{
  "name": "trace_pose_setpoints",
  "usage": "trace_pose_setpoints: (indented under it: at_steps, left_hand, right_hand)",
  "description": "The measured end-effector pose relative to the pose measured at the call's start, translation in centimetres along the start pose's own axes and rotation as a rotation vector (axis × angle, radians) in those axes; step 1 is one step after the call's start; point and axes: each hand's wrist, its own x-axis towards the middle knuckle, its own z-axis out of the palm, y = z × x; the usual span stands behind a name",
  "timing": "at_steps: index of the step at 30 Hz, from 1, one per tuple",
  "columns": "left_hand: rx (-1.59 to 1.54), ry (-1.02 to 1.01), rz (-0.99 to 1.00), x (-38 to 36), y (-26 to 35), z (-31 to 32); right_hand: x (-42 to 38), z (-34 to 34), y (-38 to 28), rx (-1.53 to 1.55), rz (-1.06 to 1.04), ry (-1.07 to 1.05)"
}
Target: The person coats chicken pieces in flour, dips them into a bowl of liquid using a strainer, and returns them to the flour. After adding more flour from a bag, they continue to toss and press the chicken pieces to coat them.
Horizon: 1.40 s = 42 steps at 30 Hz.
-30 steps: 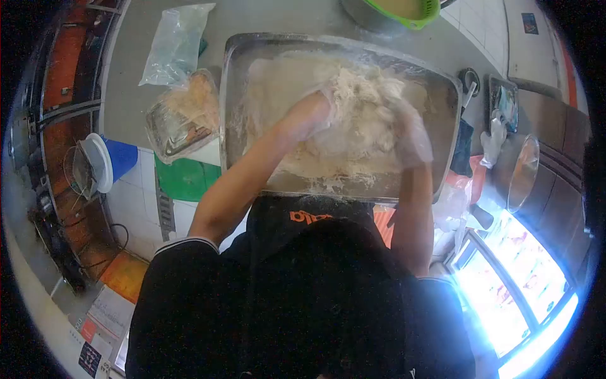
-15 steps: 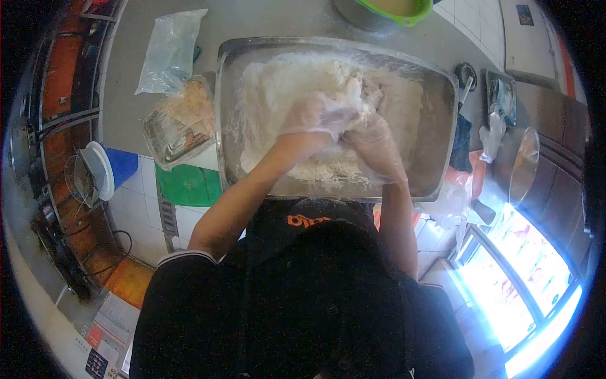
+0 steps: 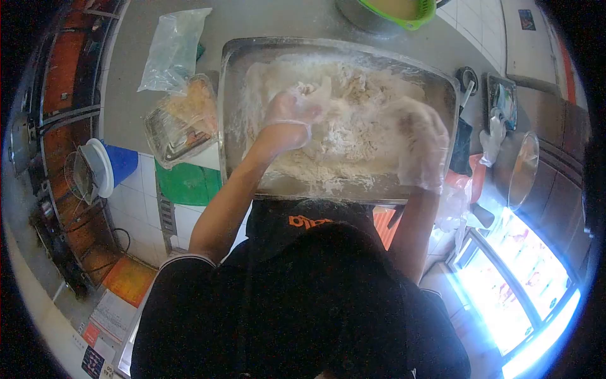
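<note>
A large metal tray (image 3: 230,170) in front of me holds white flour (image 3: 344,136) with lumpy, crumbly patches. My left hand (image 3: 291,112), in a clear plastic glove dusted with flour, is closed on a pale flour-coated piece (image 3: 320,95) over the left middle of the tray; what the piece is under its coating cannot be made out. On the tray's right side, my right hand (image 3: 420,145), also gloved, is low over the flour. Motion smears its fingers, and I see no piece in it.
Left of the tray lie a clear plastic bag (image 3: 173,54) and a plastic-wrapped container (image 3: 180,129). A green basket (image 3: 413,24) sits in a pot at the back. To the right are a metal pot (image 3: 524,170) and a lit glass-door fridge (image 3: 511,278).
My hands were together over the tray's middle and have moved apart. The left went a little left with the coated piece; the right swept to the tray's right side.
</note>
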Motion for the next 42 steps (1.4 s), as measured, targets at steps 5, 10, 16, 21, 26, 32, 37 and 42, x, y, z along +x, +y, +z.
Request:
trace_pose_setpoints:
  at_steps: [5,10,16,21,26,32,37,42]
  left_hand:
    - [-0.366,-0.055,-0.184,0.0,-0.6,0.4]
    - [-0.734,-0.106,-0.105,0.4,-0.4,3.3]
    - [-0.220,0.078,0.079,1.1,-0.9,0.2]
    - [0.424,-0.222,-0.011,0.9,-0.9,-0.8]
    - [-0.521,-0.345,-0.080,3.6,-12.3,12.1]
    - [-0.939,-0.117,-0.372,0.9,0.3,5.4]
    - [-0.815,-0.323,-0.147,0.9,-1.0,2.8]
    - [-0.748,-0.419,-0.211,0.7,-4.3,3.1]
  right_hand:
    - [1.6,-1.3,2.0,-0.364,-0.167,0.074]
    - [-0.1,3.9,3.9,-0.082,0.231,-0.287]
    - [0.8,1.7,6.4,-0.352,0.196,-0.232]
    - [3.3,0.0,7.1,-0.915,-0.002,0.034]
    - [3.4,3.9,13.5,-1.033,0.087,-0.026]
    - [2.7,2.8,5.9,-0.131,0.302,-0.282]
    - [0.5,1.9,-0.1,0.028,0.226,-0.079]
    - [1.4,-0.5,6.4,-0.259,0.284,-0.039]
